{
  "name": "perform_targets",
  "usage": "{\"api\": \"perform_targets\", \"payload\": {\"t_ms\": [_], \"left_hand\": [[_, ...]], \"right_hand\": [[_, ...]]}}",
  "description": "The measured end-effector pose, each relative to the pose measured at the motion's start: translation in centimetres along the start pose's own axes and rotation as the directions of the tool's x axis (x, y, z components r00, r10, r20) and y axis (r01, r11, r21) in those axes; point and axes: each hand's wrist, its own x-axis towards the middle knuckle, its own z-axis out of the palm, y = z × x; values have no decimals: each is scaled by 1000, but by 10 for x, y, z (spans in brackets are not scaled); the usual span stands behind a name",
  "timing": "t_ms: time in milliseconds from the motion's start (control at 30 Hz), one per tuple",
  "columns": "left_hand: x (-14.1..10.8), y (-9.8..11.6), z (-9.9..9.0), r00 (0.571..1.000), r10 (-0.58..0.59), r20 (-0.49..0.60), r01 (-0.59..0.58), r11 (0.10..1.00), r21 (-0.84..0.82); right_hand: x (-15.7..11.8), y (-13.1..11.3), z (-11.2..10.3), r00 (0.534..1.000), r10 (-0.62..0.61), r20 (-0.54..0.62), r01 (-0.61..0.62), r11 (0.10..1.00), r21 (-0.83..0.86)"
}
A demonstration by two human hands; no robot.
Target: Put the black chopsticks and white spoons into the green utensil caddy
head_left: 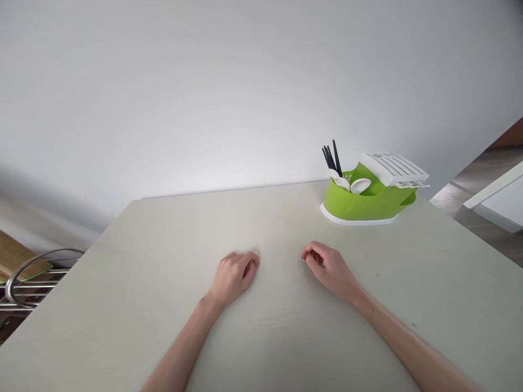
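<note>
My left hand (233, 275) rests on the pale table (163, 261), its fingers curled into a loose fist with nothing in them. Across a short gap to the right lies my right hand (327, 269), also curled closed and holding nothing. Beyond my right hand, toward the back right, stands a green cutlery holder (355, 206) on a white base. Black chopsticks (333, 158) rise from its left part, beside white spoons (360, 186). A white slotted rack (395, 167) tops its right part. Neither hand touches the holder.
A plain white wall (245, 92) runs along the table's back edge. Left of the table, lower down, are a metal wire rack (36, 286) and a wooden board (18, 256). Past the right edge, a wood-look floor (486, 171) and a white panel (504, 196) show.
</note>
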Motion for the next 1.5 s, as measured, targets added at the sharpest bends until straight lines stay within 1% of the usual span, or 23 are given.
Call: {"api": "perform_targets", "payload": {"t_ms": [267,533,667,1033,1500], "left_hand": [[0,0,0,1000,-8,22,8,1000,10],[-1,-1,1,1000,-10,17,10,1000,13],[0,-2,1,1000,2,30,-2,1000,3],[0,0,0,1000,-9,20,9,1000,-25],[0,2,-1,1000,7,17,-7,1000,-24]], "right_hand": [[0,1,0,1000,1,-2,-1,1000,-18],[0,2,1,1000,-4,-1,4,1000,-31],[0,1,0,1000,-4,0,4,999,-32],[0,4,0,1000,-5,3,5,999,-42],[-1,3,0,1000,0,9,0,999,-48]]}}
